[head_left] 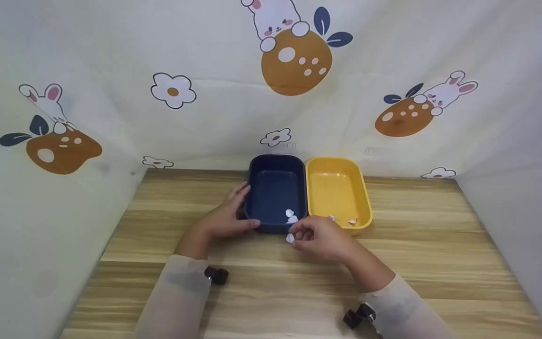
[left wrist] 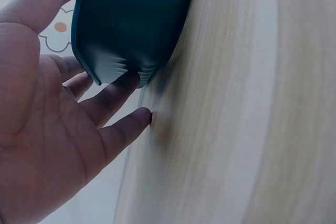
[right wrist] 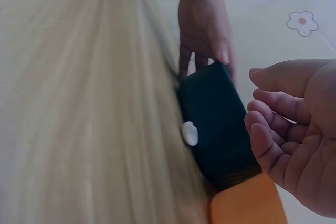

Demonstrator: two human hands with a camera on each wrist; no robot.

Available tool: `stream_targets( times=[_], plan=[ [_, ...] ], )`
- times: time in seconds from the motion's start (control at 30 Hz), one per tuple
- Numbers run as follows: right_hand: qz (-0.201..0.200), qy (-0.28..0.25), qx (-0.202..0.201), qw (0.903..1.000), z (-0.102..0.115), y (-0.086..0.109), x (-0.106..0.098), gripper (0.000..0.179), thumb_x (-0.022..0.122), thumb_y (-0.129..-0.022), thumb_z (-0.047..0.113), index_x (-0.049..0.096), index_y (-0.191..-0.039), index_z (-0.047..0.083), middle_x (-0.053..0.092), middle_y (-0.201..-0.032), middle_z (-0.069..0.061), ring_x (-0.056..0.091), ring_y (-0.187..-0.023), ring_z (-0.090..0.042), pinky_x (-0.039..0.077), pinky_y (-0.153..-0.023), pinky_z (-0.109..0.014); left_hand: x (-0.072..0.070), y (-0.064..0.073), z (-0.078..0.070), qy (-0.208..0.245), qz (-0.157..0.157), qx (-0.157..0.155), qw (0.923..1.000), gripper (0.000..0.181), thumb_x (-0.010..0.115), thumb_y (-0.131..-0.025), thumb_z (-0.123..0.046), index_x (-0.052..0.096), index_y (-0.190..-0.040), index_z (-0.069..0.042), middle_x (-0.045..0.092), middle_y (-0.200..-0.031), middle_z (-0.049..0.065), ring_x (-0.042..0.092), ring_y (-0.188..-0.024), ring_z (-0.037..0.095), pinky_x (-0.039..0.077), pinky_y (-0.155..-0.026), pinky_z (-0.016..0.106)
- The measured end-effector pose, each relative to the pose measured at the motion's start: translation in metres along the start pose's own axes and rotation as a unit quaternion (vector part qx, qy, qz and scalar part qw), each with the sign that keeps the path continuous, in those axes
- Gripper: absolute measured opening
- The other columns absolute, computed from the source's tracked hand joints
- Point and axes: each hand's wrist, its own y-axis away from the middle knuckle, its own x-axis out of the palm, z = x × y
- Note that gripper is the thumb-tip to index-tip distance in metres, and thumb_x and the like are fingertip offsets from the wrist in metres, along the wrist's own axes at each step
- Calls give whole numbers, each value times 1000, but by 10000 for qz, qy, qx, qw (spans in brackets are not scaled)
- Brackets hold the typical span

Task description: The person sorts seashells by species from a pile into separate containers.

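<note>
My left hand [head_left: 226,219] touches the left side of a dark blue box [head_left: 271,228], thumb at its near corner. In the left wrist view the fingers are spread and fairly straight, fingertips against the box wall. My right hand [head_left: 325,238] is beside the box's near right corner. A small white piece [head_left: 290,238] shows at its fingertips in the head view. From the right wrist, that white piece [right wrist: 190,133] appears in front of the box wall, apart from the loosely curled fingers [right wrist: 262,140]. Two similar white pieces [head_left: 290,217] lie inside the box.
A yellow box [head_left: 364,207] stands against the right side of the dark blue one. It holds small pink-and-white pieces [head_left: 352,222] near its front. Both boxes stand on a wood-grain table [head_left: 271,292], with patterned cloth [head_left: 224,117] behind and at the sides.
</note>
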Motion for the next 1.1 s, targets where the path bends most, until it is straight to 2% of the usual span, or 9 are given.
stream_targets(
  times=[0.2, 0.37, 0.6, 0.87, 0.97, 1.1],
  plan=[
    [80, 194, 51, 9998, -6, -4, 11, 23, 82, -91, 16, 80, -112, 9, 75, -92, 5, 68, -86, -9, 59, -78, -26, 0, 0, 2, -127, -33, 124, 9998, 115, 82, -89, -55, 15, -173, -16, 3, -182, 1, 23, -165, 39, 28, -132, 60],
    [200, 326, 204, 9991, -12, -6, 15, 22, 83, -92, 21, 81, -112, 13, 76, -91, 7, 68, -85, -9, 60, -79, -30, 0, 0, 2, -156, -28, 103, 9998, 115, 82, -89, -57, 14, -174, -18, 2, -182, -3, 22, -165, 38, 27, -132, 60],
    [256, 435, 198, 9985, -18, -8, 18, 21, 81, -92, 20, 81, -112, 13, 77, -92, 5, 67, -85, -9, 58, -77, -28, 1, -1, 3, -163, -42, 63, 9998, 115, 81, -89, -59, 14, -174, -20, 1, -182, -4, 21, -165, 39, 28, -131, 62],
    [319, 520, 398, 9973, -22, -10, 23, 28, 80, -92, 22, 80, -119, 13, 77, -100, 5, 67, -91, -10, 59, -82, -32, 0, -1, 1, -169, -44, -22, 9998, 115, 81, -88, -59, 15, -174, -21, 1, -181, -10, 20, -166, 36, 27, -132, 59],
    [376, 540, 467, 9967, -22, -11, 24, 29, 84, -91, 24, 80, -119, 15, 75, -103, 4, 66, -92, -11, 59, -83, -34, 0, 0, 1, -141, -43, -10, 9999, 114, 81, -89, -58, 15, -174, -20, 2, -182, -7, 20, -166, 36, 27, -132, 59],
    [352, 697, 321, 9964, -24, -11, 25, 29, 84, -89, 23, 81, -117, 15, 73, -105, 2, 65, -95, -11, 57, -85, -32, 1, 0, 0, -112, -50, 31, 9999, 114, 81, -89, -57, 15, -174, -18, 3, -182, -3, 21, -166, 37, 27, -132, 60]
  ],
)
